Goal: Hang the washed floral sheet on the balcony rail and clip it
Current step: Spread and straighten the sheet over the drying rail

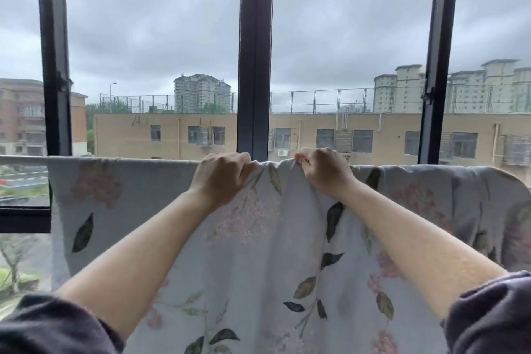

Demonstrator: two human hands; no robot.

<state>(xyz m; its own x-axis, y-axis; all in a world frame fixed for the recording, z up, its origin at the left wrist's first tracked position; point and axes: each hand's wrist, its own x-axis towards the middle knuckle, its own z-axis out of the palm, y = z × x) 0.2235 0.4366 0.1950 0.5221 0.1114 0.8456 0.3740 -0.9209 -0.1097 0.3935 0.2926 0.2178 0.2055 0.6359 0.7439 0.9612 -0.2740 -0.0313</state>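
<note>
The floral sheet (267, 238) hangs draped over the white rail (23, 160), its pale cloth printed with pink blooms and dark leaves. The left hand (221, 174) and the right hand (323, 171) grip the sheet's top fold near each other, fingers (244, 165) curled into the cloth in front of the dark window post (255, 52). Both forearms are bare, with dark sleeves (488, 316) pushed up. Beyond the glass stand tan buildings (373, 135) under grey cloud.

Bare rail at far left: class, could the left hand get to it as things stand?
Probably, once freed: the left hand grips the floral sheet, and nothing blocks the bare rail.
</note>
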